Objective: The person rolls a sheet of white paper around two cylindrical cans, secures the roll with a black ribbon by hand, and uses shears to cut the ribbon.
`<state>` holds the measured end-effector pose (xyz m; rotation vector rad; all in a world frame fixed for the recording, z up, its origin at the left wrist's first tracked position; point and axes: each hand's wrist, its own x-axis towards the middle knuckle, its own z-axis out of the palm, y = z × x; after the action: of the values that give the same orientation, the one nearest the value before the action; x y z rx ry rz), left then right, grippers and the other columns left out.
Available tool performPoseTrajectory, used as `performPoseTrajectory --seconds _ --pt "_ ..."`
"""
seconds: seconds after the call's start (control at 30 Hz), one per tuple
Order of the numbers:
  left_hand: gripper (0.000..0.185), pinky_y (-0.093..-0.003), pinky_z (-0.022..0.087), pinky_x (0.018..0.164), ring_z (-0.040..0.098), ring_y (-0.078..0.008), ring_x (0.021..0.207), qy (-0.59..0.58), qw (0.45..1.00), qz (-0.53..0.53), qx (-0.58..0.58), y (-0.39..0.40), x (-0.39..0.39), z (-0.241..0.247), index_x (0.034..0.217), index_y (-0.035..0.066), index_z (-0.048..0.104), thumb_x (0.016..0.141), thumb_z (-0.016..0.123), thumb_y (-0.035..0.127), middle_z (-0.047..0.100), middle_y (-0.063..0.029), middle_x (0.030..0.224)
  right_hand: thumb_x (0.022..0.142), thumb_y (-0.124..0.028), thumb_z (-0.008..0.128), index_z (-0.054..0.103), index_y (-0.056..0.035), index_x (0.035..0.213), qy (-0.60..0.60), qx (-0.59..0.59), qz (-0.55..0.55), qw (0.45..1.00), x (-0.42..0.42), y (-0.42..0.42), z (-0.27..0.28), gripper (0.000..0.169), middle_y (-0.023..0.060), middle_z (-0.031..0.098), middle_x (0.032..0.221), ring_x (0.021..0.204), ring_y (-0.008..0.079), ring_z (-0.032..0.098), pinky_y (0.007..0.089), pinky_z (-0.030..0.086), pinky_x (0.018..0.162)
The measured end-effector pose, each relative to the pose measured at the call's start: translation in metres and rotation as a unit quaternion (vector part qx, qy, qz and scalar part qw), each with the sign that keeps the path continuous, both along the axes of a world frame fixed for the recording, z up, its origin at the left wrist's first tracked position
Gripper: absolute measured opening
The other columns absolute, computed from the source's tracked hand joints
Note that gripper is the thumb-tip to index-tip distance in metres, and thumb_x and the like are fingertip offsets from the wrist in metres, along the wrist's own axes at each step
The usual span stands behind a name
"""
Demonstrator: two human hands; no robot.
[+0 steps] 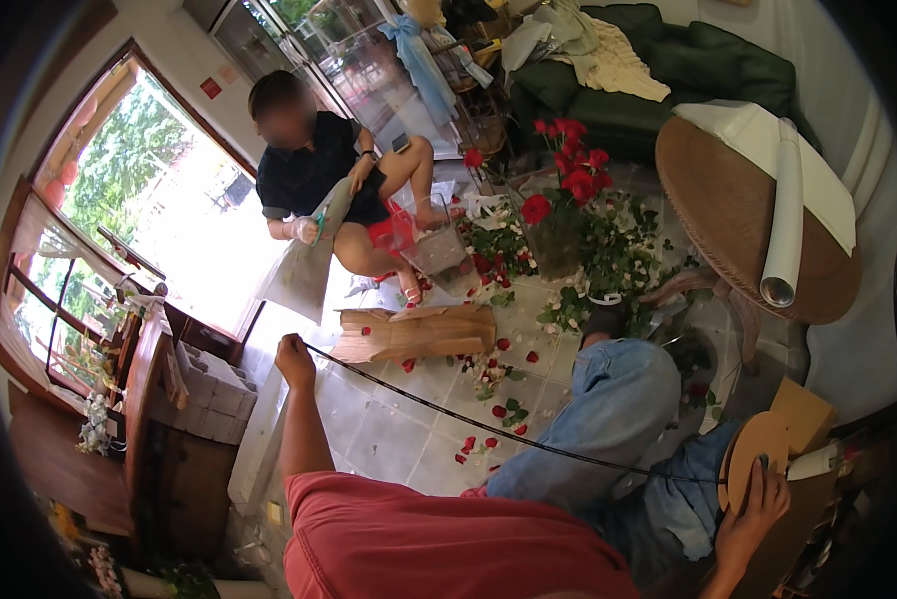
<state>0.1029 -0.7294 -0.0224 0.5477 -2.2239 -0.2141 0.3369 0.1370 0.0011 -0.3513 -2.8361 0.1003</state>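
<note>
A narrow dark ribbon (448, 411) runs nearly straight across my lap. My left hand (296, 361) pinches its end, with the arm stretched out to the left. On the right side, my right hand (754, 513) grips a round cardboard spool (777, 442) by its edge. The ribbon leads to this spool, between its two tan discs. Below the ribbon are my red shirt (441, 531) and my jeans (621, 412). The spool is beside my jeans, close to a tan box (804, 415).
Across from me, a seated person (310, 161) holds teal scissors (319, 224) and a grey sheet (306, 254). Red roses (579, 168) stand in a container (553, 243) amid stems and petals. A brown paper piece (418, 332) lies on the tiles. A round table (696, 195) bears a roll (780, 224).
</note>
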Motion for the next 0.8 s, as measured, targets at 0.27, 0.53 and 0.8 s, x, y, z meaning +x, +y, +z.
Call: performPoseTrajectory --seconds 0.27,0.53,0.8 --pt "0.016 -0.0495 0.059 0.085 0.077 -0.0398 0.09 -0.152 0.984 0.017 0.087 -0.01 0.009 -0.067 0.098 -0.001 0.078 0.094 0.068 0.01 0.079 -0.0227 0.093 0.102 -0.005 0.062 0.062 -0.0021 0.152 0.04 -0.03 -0.006 0.999 0.006 0.004 -0.007 0.05 0.0186 0.063 0.142 0.14 0.0439 0.049 0.061 0.034 0.121" --pt "0.026 -0.0479 0.056 0.101 0.07 -0.0423 0.113 -0.211 0.975 -0.065 -0.001 0.043 -0.029 -0.101 0.113 -0.002 0.078 0.089 0.073 0.005 0.073 -0.0244 0.122 0.106 -0.012 0.066 0.063 -0.0009 0.15 0.089 0.006 0.05 0.995 0.023 0.01 -0.01 0.046 0.0152 0.064 0.14 0.135 0.0436 0.051 0.0606 0.04 0.113" --pt "0.036 -0.0383 0.059 0.097 0.075 -0.0237 0.113 -0.294 0.638 -0.635 0.321 0.409 -0.042 0.025 0.136 0.002 0.071 0.107 0.071 0.025 0.077 -0.0154 0.123 0.105 -0.023 0.072 0.07 -0.0036 0.137 0.176 0.077 0.189 0.963 -0.007 -0.039 0.025 0.038 0.0093 0.069 0.132 0.114 0.0352 0.055 0.058 0.04 0.103"
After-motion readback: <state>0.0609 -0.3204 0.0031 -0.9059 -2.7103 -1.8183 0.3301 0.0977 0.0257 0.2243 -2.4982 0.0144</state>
